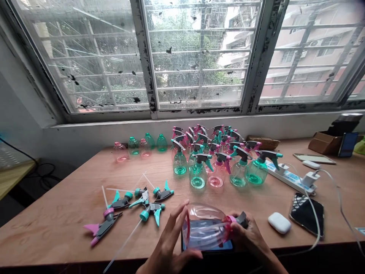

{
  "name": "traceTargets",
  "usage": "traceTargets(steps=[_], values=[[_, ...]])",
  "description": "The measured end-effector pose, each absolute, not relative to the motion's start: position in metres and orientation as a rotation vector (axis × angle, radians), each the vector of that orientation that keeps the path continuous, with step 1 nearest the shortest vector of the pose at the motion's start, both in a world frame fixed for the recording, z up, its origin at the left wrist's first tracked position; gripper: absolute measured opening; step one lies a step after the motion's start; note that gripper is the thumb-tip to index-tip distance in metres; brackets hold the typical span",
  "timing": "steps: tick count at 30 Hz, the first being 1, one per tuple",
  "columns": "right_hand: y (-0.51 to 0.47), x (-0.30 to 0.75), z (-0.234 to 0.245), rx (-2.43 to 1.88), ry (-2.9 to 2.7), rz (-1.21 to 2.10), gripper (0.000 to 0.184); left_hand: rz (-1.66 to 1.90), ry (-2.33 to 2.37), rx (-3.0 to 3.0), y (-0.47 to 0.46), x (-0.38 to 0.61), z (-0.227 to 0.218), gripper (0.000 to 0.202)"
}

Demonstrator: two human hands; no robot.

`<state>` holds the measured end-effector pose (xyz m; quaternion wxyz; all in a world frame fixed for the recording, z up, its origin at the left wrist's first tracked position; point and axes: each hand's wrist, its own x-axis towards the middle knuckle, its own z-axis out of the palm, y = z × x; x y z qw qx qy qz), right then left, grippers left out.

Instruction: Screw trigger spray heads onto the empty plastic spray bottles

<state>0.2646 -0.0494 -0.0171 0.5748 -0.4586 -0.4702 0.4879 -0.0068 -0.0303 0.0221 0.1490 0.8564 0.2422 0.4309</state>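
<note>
A clear pink spray bottle [207,224] lies sideways between my hands above the table's front edge. My left hand [173,236] is wrapped around its base end. My right hand [248,232] grips the pink collar and dark grey spray head [242,220] at the neck; some of its fingers are hidden. A dip tube runs inside the bottle. Just left of my hands lie several loose spray heads with tubes, mostly grey and teal [152,207], and a grey and pink spray head [105,224]. A lit phone [225,246] shows behind the bottle.
Assembled green and pink spray bottles [198,177] stand crowded at the back middle. Several headless bottles [161,143] stand near the window wall. To the right are a white earphone case [279,222], a dark phone [308,215], a power strip [291,178], cables and a cardboard box [326,144].
</note>
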Motion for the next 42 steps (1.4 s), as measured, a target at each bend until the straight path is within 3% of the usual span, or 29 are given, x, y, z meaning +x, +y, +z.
traceTargets(steps=[6, 13, 21, 25, 29, 32, 35, 38, 42], values=[[-0.082, 0.261, 0.024, -1.032, -1.225, 1.492, 0.054, 1.296, 0.478, 2.793, -0.045, -0.025, 0.060, 0.068], [-0.084, 0.262, 0.038, -1.082, -1.358, 1.562, 0.061, 1.110, 0.548, 2.809, -0.050, -0.030, 0.065, 0.051], [-0.066, 0.267, 0.025, -1.136, -1.211, 1.697, 0.067, 1.263, 0.333, 2.840, -0.035, -0.016, 0.038, 0.049], [-0.063, 0.258, 0.019, -1.087, -1.149, 1.678, 0.073, 1.311, 0.295, 2.873, -0.036, -0.023, 0.048, 0.045], [-0.067, 0.246, 0.045, -1.054, -1.203, 1.656, 0.078, 1.355, 0.364, 2.853, -0.046, -0.042, 0.066, 0.046], [-0.071, 0.239, 0.084, -1.043, -1.412, 1.546, 0.073, 1.443, 0.406, 2.820, -0.049, -0.053, 0.074, 0.050], [-0.069, 0.230, 0.125, -1.073, -1.542, 1.423, 0.047, 1.581, 0.687, 2.657, -0.044, -0.056, 0.080, 0.066], [-0.052, 0.217, 0.159, -1.218, -1.722, 0.949, 0.037, 1.542, 1.139, 2.421, -0.038, -0.052, 0.086, 0.068], [0.000, 0.191, 0.193, -1.426, -2.304, 0.067, 0.031, 1.301, 1.419, 2.301, -0.031, -0.053, 0.093, 0.058]])
